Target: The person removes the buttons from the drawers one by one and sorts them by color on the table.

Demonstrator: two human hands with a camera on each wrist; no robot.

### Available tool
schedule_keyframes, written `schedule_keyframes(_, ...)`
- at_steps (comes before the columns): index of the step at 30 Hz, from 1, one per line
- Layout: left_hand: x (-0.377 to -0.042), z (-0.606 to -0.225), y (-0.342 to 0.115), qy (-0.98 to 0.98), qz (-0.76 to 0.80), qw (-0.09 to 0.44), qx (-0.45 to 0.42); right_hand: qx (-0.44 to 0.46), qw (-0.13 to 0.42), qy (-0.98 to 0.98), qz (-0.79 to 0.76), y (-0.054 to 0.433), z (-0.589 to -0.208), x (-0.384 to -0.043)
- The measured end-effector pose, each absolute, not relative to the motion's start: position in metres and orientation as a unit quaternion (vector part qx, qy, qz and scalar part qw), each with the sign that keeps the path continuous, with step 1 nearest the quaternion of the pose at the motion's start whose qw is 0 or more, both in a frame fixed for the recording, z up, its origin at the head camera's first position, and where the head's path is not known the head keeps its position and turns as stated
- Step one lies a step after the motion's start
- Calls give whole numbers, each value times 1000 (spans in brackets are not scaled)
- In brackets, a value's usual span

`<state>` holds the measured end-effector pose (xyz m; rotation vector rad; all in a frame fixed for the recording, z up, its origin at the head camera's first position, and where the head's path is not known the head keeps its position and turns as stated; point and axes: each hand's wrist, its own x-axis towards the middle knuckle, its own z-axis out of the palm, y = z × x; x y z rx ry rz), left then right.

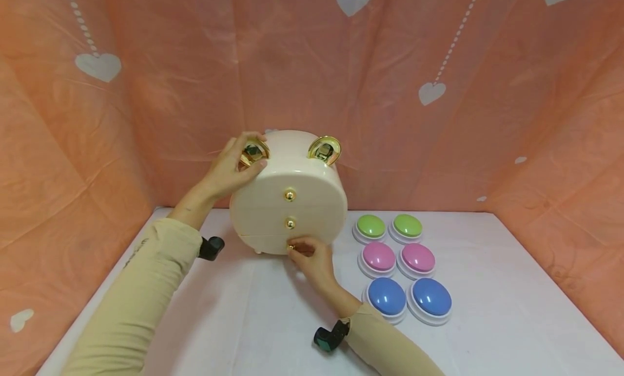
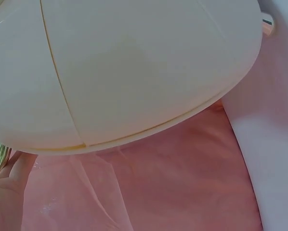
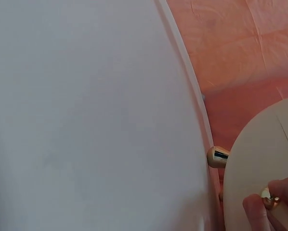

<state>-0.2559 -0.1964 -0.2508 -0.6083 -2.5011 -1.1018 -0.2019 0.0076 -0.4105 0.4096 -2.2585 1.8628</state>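
Observation:
A round cream drawer box [image 1: 317,202] with gold ears and gold knobs stands on the white table, its front facing me. My left hand [image 1: 229,167] grips the left gold ear [image 1: 253,151], thumb in front and fingers over the top. Low on the front, my right hand [image 1: 316,265] pinches the bottom gold knob [image 3: 270,199] between thumb and fingers. Above it sit the middle knob [image 1: 290,223] and the top knob [image 1: 290,195]. The drawers look closed, with thin seams between them. In the left wrist view, the box [image 2: 149,72] hides most of the left hand [image 2: 6,202].
Right of the box, round push lights or buttons stand in pairs: green [image 1: 371,226], pink [image 1: 379,256] and blue [image 1: 387,296], all on white bases. The right forearm passes close to the blue pair. Orange cloth [image 1: 292,67] with white hearts hangs behind and at both sides.

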Motion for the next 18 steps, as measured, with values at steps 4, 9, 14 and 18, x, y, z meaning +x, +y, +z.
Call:
schedule_keyframes(4,-253,-249,-197,-880,-390,165,-214,134,80,-759,632,7,-421,-209)
schedule_keyframes(9,-251,-252,-195,-872,-405,177,-210,180,61,-755,627,14,-422,-208)
schedule_keyframes(14,-248,-257,-191,-854,-432,223,-183,218,16,-770,600,26,-418,-202)
schedule_keyframes(18,-244,-261,-189,-836,-443,287,-147,206,17,-797,567,39,-412,-198)
